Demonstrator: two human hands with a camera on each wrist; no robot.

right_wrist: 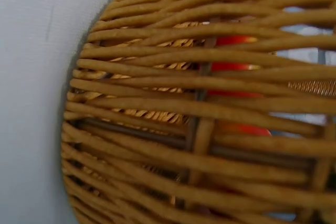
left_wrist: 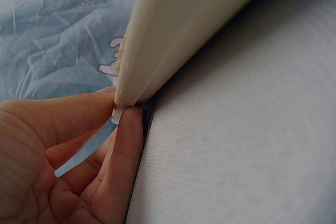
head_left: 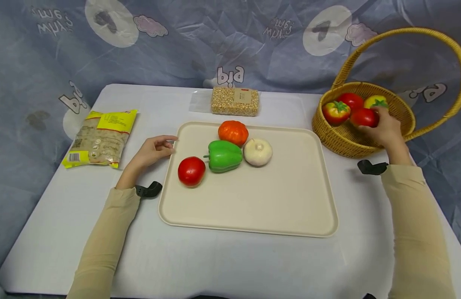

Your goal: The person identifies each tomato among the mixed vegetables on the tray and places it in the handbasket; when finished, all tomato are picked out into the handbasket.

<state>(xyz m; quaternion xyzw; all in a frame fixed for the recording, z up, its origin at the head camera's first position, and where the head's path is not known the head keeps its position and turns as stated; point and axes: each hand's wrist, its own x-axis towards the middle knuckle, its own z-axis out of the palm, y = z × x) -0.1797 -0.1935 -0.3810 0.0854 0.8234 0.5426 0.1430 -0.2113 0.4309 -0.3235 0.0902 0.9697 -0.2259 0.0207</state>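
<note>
My right hand (head_left: 387,126) reaches into the wicker basket (head_left: 329,133), fingers and thumb around a red tomato (head_left: 365,117). In the right wrist view the basket's woven side (right_wrist: 157,98) hides that hand; red shows through the gaps. A second red fruit (head_left: 351,101), a red-yellow one with a green top (head_left: 336,112) and a yellow one (head_left: 376,101) lie beside it. My left hand (head_left: 151,151) pinches the left rim of the beige tray (head_left: 282,199) between thumb and finger, as the left wrist view shows. The tray carries a red tomato (head_left: 191,171), green bell pepper (head_left: 225,156), small orange pumpkin (head_left: 233,132) and white garlic bulb (head_left: 258,152).
A yellow-labelled clear bag (head_left: 101,139) lies at the table's left. Behind the tray is a packet of yellow grains (head_left: 234,101). The basket's tall handle (head_left: 436,35) arches up at the right. A patterned blue-grey cloth (head_left: 200,41) hangs behind the white table (head_left: 230,265).
</note>
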